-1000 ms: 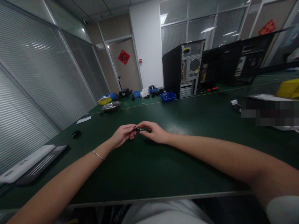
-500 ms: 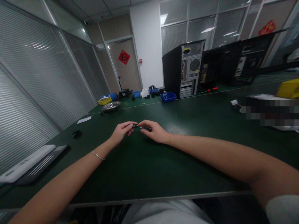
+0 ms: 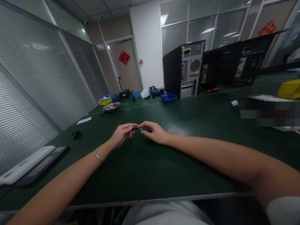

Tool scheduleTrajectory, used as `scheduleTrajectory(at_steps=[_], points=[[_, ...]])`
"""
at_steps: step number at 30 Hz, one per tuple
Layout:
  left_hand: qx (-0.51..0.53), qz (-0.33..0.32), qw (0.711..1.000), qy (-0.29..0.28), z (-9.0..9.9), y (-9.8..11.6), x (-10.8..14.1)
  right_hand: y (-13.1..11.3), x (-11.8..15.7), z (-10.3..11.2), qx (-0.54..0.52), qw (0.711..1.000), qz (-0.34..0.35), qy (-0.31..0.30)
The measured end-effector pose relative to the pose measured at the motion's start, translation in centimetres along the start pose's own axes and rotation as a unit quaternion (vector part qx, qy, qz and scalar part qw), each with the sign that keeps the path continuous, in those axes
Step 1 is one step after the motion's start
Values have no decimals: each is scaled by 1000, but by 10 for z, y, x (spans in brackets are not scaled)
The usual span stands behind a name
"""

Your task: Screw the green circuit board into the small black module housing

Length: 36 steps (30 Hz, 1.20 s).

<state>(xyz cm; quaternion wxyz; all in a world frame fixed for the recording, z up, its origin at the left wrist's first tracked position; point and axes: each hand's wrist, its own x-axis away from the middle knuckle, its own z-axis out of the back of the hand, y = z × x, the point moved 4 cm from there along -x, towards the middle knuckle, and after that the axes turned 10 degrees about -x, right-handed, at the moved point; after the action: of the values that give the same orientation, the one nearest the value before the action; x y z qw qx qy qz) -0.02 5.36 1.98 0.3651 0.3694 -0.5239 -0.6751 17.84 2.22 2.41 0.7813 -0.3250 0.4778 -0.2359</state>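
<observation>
Pinching a small, dark green piece point(image 3: 135, 127) between thumb and fingers, the left hand point(image 3: 120, 134) is raised above the middle of a broad, dark green tabletop point(image 3: 131, 178). Piece partly covered by those fingers; its make and markings are too small to read. Right hand point(image 3: 154, 132) faces it, curled around a slim, dark-handled tool with a bright, thin metal shaft point(image 3: 141, 128). Most of its handle lies hidden behind thumb and knuckles. Shaft points left at the piece; whether its tip touches or stops just short, cannot tell. Silver chain bracelet point(image 3: 98, 156) on the left wrist. To the left, a rounded black object point(image 3: 76, 135) lies on the tabletop, too dim to name; nearer, a flat white-and-black slab point(image 3: 35, 165) is cut off by the frame edge. Beyond the hands: a round, shiny metal dish point(image 3: 111, 107), contents unclear, and a blue plastic tray point(image 3: 168, 98) just beside a black computer tower point(image 3: 187, 70), its metal back showing. A red-handled screwdriver point(image 3: 212, 90) lies right of the tower. Far right, blocky pixels mask part of a white-and-dark item; the yellow plastic box point(image 3: 289, 89) above it runs out of frame.
</observation>
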Motion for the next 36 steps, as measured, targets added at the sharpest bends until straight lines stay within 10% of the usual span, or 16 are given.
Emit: scheduleTrajectory(at_steps=[23, 36], points=[[60, -9, 998, 25, 4, 5, -4, -4, 0, 0, -8, 1000, -3, 1], [-167, -44, 985, 5, 2, 4, 0, -2, -1, 2, 26, 999, 3, 20]])
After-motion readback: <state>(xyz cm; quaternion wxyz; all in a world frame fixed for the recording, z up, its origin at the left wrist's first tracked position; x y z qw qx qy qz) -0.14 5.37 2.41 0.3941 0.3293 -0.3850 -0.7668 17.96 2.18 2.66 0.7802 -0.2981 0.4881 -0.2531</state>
